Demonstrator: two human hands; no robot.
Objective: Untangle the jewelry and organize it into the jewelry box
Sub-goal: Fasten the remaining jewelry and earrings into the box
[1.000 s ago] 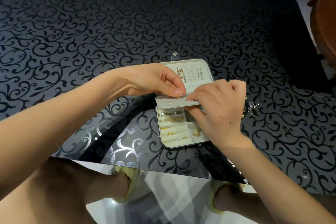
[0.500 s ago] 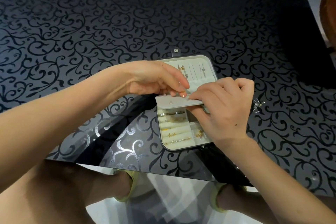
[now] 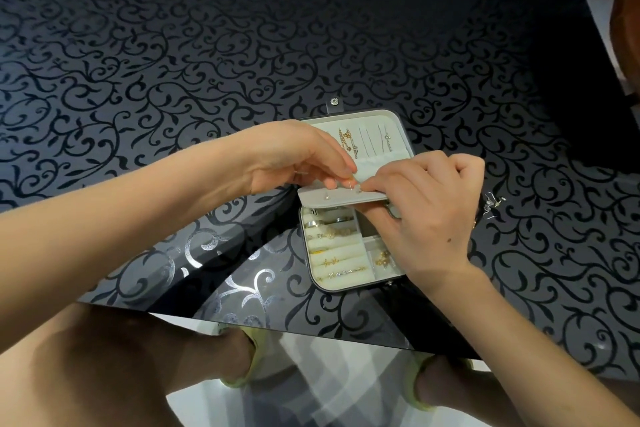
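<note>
**Jewelry box sorting, tiny earring at the flap rn**

The jewelry box (image 3: 398,282) lies open on the black swirly counter (image 3: 173,80), near the front edge, lid flat at the far side. The grey earring flap (image 3: 332,198) stands up across the middle, btwn lid and tray.

The left hand (image 3: 294,156) comes in from the left. Its thumb and forefinger are closed together on a thin silver earring (image 3: 352,186) right at the flap's top edge, w/ the fingers (image 3: 341,172) just above it.

The right hand (image 3: 426,215) has its fingers (image 3: 377,184) curled. The forefinger tip is on the flap's top edge, basically touching the earring from the other side, and the thumb sits under the flap, so it's clamping the flap. Both sets of fingertips meet at that one spot. Can't tell if the post is actually through the flap, too small.

One other stud (image 3: 326,196) sits in the flap, left of the fingers.

Elsewhere:
- Gold necklaces (image 3: 349,142) hang in the lid.
- Rings (image 3: 329,243) are tucked in the rolls on the tray's left side.
- A gold bit (image 3: 382,258) sits in the small compartment beside the right wrist.
- A silvery heap of loose pieces (image 3: 491,204) lies on the counter just right of the right hand, outside the box.
</note>
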